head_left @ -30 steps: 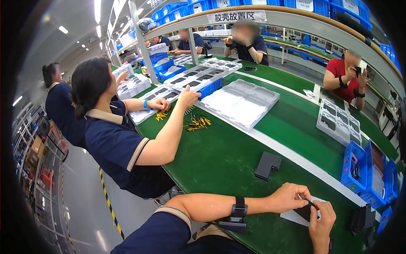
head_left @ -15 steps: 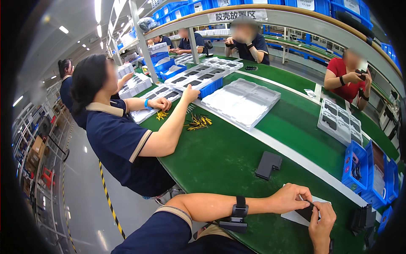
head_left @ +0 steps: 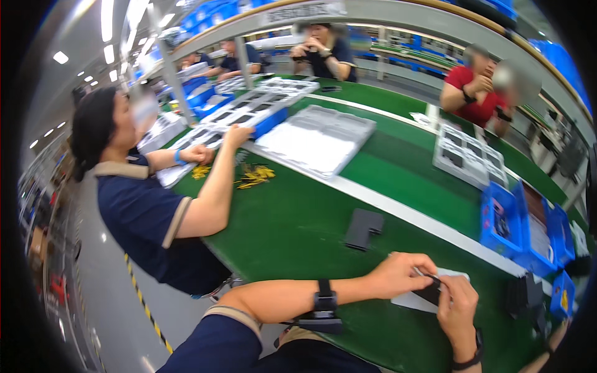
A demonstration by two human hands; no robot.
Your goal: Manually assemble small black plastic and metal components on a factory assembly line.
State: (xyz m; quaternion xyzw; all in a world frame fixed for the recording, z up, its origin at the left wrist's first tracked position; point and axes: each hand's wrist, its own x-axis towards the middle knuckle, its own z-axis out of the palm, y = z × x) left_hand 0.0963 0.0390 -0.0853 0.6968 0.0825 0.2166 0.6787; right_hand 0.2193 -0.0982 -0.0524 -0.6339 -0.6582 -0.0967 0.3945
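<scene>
Near the front of the green table, my left hand (head_left: 401, 275) and my right hand (head_left: 458, 303) come together over a white sheet (head_left: 407, 301). Both are closed at the fingertips on a flat black piece (head_left: 428, 293), my left at its upper edge and my right at its right end. Fingers cover part of that piece, so its full outline is hidden. Beyond my left hand lies a black L-shaped block (head_left: 362, 229), touched by neither hand. Several black pieces (head_left: 524, 294) stand close together to the right of my right hand.
Blue bins (head_left: 502, 217) line the right side, near a white tray (head_left: 467, 154). A large pale tray (head_left: 316, 140) lies beyond the table's white strip. At my left a co-worker (head_left: 152, 205) reaches past yellow-and-black slim pieces (head_left: 255, 175). Another arm (head_left: 553, 347) shows at the lower right edge.
My view has swung right, so the scene sits further left, with some blur. Both hands keep hold of the black piece. The person in red has drawn their hands apart.
</scene>
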